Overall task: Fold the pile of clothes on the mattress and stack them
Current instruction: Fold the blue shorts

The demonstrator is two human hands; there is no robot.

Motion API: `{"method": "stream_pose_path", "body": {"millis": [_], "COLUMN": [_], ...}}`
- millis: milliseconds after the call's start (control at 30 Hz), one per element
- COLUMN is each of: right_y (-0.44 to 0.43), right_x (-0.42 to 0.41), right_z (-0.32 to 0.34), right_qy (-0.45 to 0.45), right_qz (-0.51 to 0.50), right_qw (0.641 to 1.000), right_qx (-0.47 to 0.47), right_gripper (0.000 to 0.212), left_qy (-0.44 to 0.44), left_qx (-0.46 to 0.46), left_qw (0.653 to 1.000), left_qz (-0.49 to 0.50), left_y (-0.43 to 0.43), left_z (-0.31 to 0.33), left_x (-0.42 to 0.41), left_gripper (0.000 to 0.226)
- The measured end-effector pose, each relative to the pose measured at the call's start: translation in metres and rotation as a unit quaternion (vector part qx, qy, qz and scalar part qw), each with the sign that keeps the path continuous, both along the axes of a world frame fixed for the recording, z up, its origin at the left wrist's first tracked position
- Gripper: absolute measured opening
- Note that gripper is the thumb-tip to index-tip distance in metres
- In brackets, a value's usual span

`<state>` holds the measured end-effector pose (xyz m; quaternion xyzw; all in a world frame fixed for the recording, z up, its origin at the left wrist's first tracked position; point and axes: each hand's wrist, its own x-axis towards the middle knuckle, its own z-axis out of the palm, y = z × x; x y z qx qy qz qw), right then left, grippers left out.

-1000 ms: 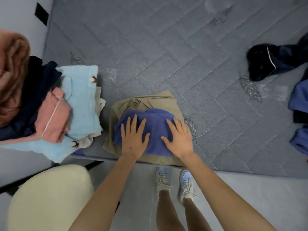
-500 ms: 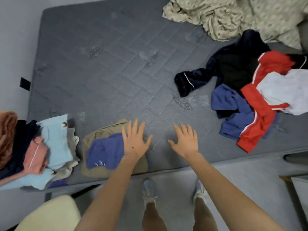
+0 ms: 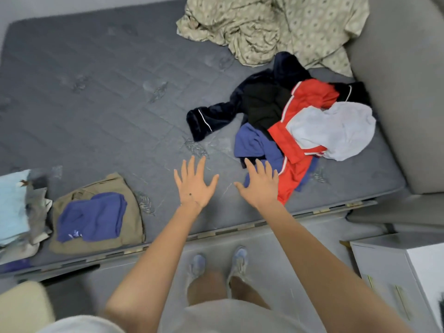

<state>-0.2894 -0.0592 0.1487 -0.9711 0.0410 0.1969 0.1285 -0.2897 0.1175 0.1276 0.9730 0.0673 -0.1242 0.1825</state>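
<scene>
On the grey mattress (image 3: 101, 97) a loose pile lies at the right: a dark navy garment (image 3: 259, 99), red shorts (image 3: 302, 145), a pale grey top (image 3: 336, 131) and a blue piece (image 3: 252, 143). A folded blue garment (image 3: 93, 217) sits on a folded khaki one (image 3: 129, 227) near the front left edge. My left hand (image 3: 194, 186) hovers open above bare mattress, fingers spread. My right hand (image 3: 260, 186) is open too, its fingertips at the edge of the blue piece in the pile. Neither hand holds anything.
A stack of folded clothes with light blue on top (image 3: 14, 207) stands at the far left edge. A crumpled patterned sheet (image 3: 269, 27) lies at the back. A grey upholstered piece (image 3: 403, 92) bounds the right side. White furniture (image 3: 408, 272) is at the lower right, a cream cushion (image 3: 21, 306) lower left.
Both hands left the folded blue garment and moved right across the mattress toward the loose pile. The view swung right, bringing the pile and the sheet into sight.
</scene>
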Motion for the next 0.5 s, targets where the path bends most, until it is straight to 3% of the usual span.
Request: {"method": "stream_pose_path", "body": {"millis": [500], "right_y": [-0.101], "right_x": [0.08], "right_z": [-0.037], "right_qy": [-0.042], "right_qz": [-0.075], "right_qw": [0.996], "right_qx": [-0.003], "right_gripper": [0.079], "left_qy": [0.016], "left_qx": [0.05], "left_qw": [0.992], "left_qz": [-0.113], "left_y": [-0.07], "left_z": [-0.034], "left_x": [0.116], "left_gripper": [0.07]}}
